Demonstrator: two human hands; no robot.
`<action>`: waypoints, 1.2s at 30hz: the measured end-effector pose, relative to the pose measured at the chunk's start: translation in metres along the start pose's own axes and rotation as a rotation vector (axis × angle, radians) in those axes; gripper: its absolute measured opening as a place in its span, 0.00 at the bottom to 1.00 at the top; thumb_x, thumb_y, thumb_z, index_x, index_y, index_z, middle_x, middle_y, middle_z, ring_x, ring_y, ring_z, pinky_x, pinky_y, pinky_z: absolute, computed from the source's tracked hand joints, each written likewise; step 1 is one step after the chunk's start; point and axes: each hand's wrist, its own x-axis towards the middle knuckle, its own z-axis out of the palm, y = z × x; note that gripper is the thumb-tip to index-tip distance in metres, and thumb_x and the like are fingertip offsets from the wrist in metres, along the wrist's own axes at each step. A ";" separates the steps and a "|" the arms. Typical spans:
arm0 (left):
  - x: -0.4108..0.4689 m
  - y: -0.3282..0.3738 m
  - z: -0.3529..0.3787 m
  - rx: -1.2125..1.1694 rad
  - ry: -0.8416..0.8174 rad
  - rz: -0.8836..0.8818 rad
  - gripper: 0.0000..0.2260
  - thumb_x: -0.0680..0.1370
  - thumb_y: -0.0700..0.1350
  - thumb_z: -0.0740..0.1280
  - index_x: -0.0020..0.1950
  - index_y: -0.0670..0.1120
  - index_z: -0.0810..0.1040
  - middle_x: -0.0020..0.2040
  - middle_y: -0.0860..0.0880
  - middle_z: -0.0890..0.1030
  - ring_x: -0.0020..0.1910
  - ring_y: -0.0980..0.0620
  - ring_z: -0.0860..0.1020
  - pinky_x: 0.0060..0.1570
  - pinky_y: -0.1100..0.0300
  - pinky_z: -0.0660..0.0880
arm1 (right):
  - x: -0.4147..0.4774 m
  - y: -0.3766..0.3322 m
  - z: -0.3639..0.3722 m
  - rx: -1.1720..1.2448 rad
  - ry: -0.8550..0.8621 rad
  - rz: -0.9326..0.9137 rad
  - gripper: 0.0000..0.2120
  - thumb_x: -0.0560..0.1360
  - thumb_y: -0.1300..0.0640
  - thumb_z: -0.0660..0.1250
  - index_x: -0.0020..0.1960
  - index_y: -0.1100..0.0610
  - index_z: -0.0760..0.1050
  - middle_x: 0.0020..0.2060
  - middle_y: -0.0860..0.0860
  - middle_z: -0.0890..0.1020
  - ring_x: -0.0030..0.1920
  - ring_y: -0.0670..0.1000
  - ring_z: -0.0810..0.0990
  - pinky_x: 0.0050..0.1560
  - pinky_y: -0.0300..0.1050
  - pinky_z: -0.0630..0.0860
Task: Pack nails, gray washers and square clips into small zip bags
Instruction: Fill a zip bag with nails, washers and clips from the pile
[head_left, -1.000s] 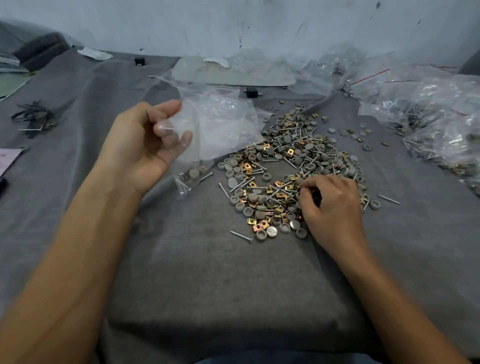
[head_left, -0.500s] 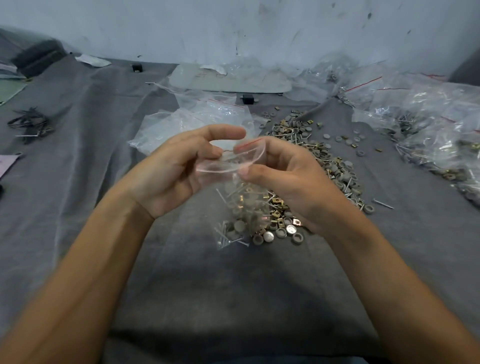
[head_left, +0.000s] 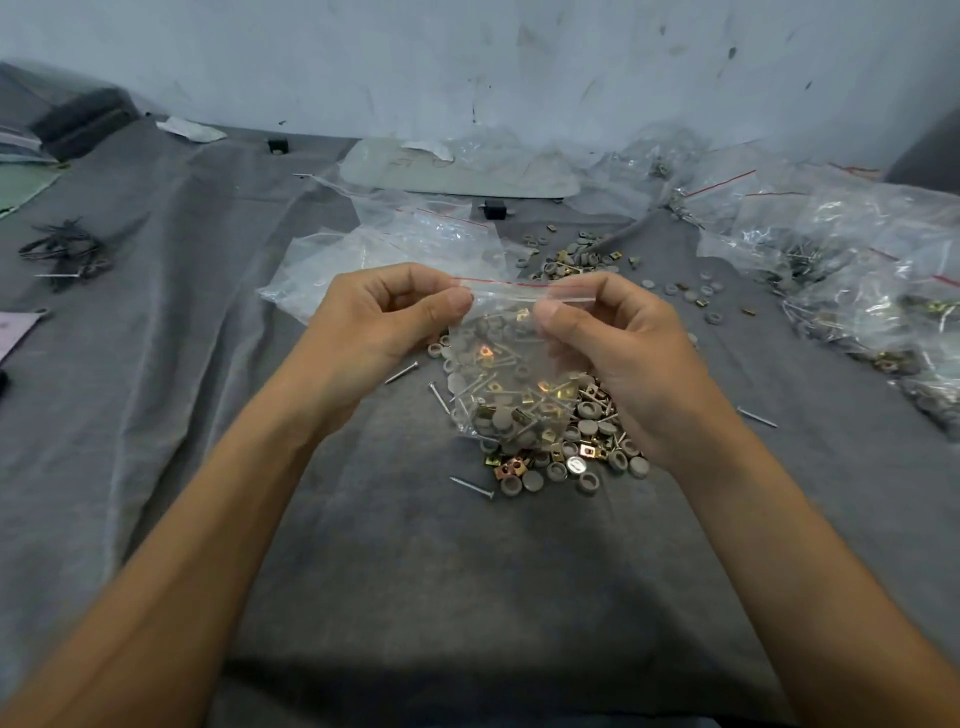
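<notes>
A small clear zip bag (head_left: 511, 374) with a red strip along its top hangs between both hands above the grey cloth. Nails, gray washers and gold square clips sit in its lower half. My left hand (head_left: 387, 322) pinches the top left corner of the bag. My right hand (head_left: 618, 343) pinches the top right end, and the mouth lies flat and stretched between them. Under the bag a loose pile of washers, clips and nails (head_left: 566, 462) lies on the cloth, partly hidden by the bag and my right hand.
Empty zip bags (head_left: 395, 249) lie behind my hands. Filled bags (head_left: 857, 280) are heaped at the right. More loose parts (head_left: 582, 254) are scattered further back. A stray nail (head_left: 757, 417) lies right of the pile. A dark wire bundle (head_left: 65, 252) sits at the far left.
One second ago my right hand was picking in the pile and my left held the bag alone. Both hands then came to the bag's mouth, which was open and now lies flat.
</notes>
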 end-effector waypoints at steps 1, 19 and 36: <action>0.000 -0.001 0.001 0.010 0.006 0.028 0.04 0.72 0.47 0.74 0.44 0.48 0.85 0.37 0.53 0.84 0.36 0.59 0.78 0.41 0.67 0.77 | 0.001 -0.004 -0.003 -0.037 -0.022 -0.020 0.11 0.74 0.55 0.76 0.54 0.56 0.80 0.41 0.50 0.85 0.39 0.46 0.82 0.41 0.37 0.79; -0.006 -0.001 0.013 0.029 -0.021 0.150 0.01 0.74 0.43 0.73 0.44 0.47 0.85 0.40 0.45 0.84 0.41 0.51 0.79 0.44 0.59 0.75 | 0.022 -0.054 0.020 -1.039 -0.252 -0.417 0.07 0.72 0.49 0.71 0.41 0.51 0.81 0.33 0.43 0.79 0.38 0.45 0.78 0.42 0.48 0.76; -0.002 -0.004 0.004 0.101 0.016 0.157 0.02 0.74 0.45 0.74 0.42 0.50 0.85 0.36 0.50 0.83 0.37 0.55 0.78 0.42 0.61 0.76 | 0.010 -0.042 -0.035 -0.914 -0.099 -0.298 0.04 0.72 0.53 0.73 0.39 0.50 0.81 0.33 0.42 0.82 0.33 0.40 0.78 0.34 0.34 0.74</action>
